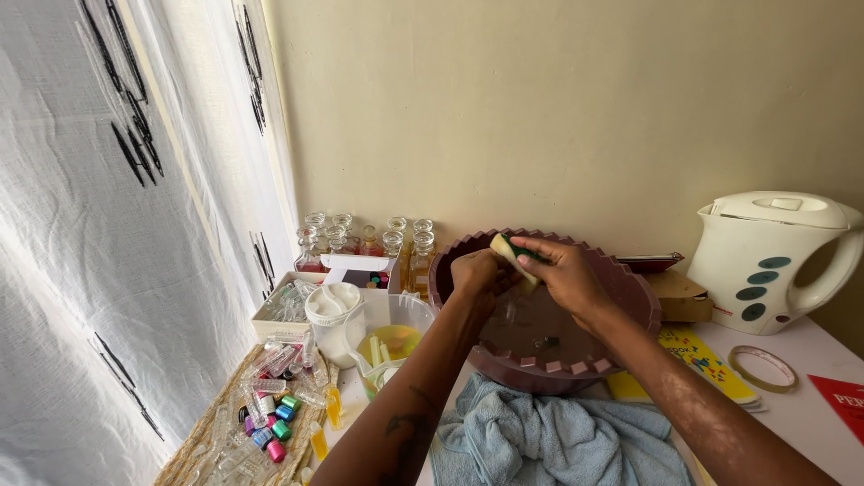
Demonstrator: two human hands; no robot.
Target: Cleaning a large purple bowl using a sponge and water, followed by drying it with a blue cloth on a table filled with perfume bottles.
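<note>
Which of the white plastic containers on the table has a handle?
The white kettle at the far right, beside the maroon basin. The lidded white tub left of the basin shows no handle.

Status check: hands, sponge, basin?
Right hand grips the sponge over the maroon basin. Left hand closed on something unclear. Blue towel lies in front, nothing blocking.

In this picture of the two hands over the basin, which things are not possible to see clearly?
- Head view: what the left hand holds; its fingers and the sponge in the right hand cover it.
- Head view: the small dark thing on the basin floor; too small.
- Head view: the red sheet; cut by the right edge.
- Head view: the blue towel; cut by the bottom edge.
</note>
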